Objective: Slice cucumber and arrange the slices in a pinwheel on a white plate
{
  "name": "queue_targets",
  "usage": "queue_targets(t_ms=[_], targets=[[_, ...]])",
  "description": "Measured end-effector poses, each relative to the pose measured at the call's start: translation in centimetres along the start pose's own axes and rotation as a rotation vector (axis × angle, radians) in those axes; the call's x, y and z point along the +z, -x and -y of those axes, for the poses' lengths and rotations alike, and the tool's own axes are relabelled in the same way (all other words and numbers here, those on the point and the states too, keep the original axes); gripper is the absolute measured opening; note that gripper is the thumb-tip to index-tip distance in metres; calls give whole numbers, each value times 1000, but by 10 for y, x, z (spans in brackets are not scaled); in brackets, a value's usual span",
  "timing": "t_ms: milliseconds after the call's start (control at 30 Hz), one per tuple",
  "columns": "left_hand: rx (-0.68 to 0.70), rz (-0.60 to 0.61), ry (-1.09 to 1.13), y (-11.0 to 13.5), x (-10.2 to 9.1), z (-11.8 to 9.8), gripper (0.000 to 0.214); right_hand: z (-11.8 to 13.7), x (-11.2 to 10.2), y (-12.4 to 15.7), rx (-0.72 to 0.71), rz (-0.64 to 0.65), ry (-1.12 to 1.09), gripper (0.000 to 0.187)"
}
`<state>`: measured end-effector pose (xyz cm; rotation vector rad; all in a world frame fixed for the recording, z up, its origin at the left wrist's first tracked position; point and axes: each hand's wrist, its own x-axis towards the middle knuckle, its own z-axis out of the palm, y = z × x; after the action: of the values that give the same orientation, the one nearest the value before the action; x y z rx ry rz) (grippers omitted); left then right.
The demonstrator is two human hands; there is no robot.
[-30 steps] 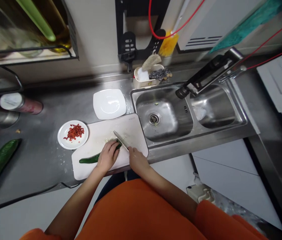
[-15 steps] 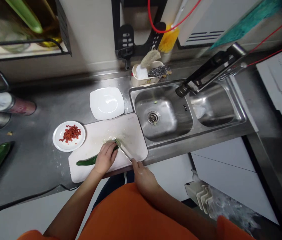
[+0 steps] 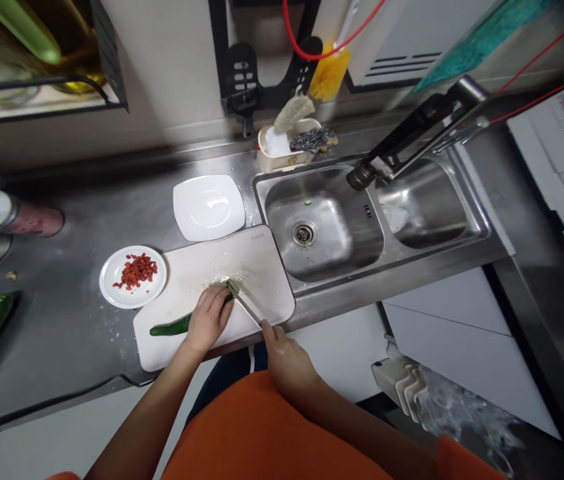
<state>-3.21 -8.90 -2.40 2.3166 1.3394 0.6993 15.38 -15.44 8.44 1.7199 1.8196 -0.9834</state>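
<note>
Currently holding down a slender, glossy, dark-green cucumber (image 3: 171, 327) with the left hand (image 3: 208, 316), fingers bunched over it; slanting from near the left edge of the white cutting board (image 3: 267, 273) towards its middle, showing paler green at the cut end. Gripping a knife (image 3: 247, 309) there in a closed right hand (image 3: 285, 353). Bearing faint print (image 3: 258, 235) at the board's far-right corner, too small for reading.

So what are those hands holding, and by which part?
The right hand grips the knife by its handle; the left hand holds the cucumber on the cutting board, near the end beside the knife.
</note>
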Motion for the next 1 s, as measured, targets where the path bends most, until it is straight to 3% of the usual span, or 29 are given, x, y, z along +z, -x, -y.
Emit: queue_targets(t_ms=[567,1000], targets=[[4,-11,12,1,2,3,30,2,-11,-3,-26,47,15,47],[-10,-9,17,0,-1,1,29,3,-12,-12,-53,-17,8,35]])
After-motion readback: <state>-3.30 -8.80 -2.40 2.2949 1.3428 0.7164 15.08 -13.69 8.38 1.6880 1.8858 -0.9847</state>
